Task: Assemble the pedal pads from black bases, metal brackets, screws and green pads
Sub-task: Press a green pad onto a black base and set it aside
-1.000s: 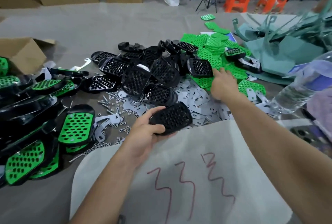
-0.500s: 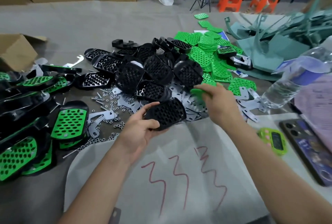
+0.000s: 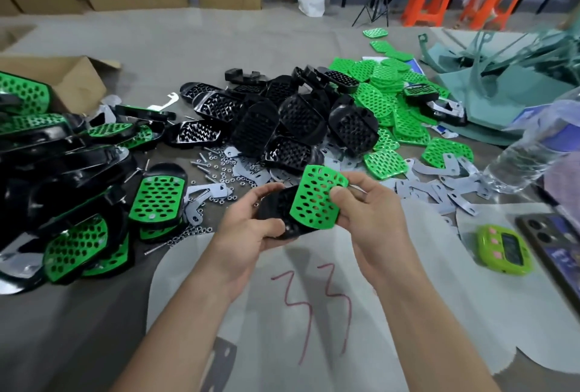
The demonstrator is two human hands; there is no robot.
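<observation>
My left hand (image 3: 248,231) grips a black base (image 3: 277,211) from below and the left, just above the white paper. A perforated green pad (image 3: 315,198) lies tilted over the right part of that base, pinched at its right edge by my right hand (image 3: 365,212). Behind my hands are a heap of black bases (image 3: 298,121), a pile of green pads (image 3: 386,99), flat metal brackets (image 3: 436,190) and scattered screws and nuts (image 3: 216,168). Finished pedal pads (image 3: 157,198) with green tops lie at the left.
A white paper sheet (image 3: 314,313) with red marks covers the near table. At the right lie a green timer (image 3: 505,250), a phone (image 3: 555,244) and a plastic water bottle (image 3: 530,153). A cardboard box (image 3: 66,80) sits at the far left; green sheet scraps (image 3: 508,77) lie far right.
My right hand took a green pad from the pile and brought it back over the black base. My left hand kept its hold on the base and lifted it slightly.
</observation>
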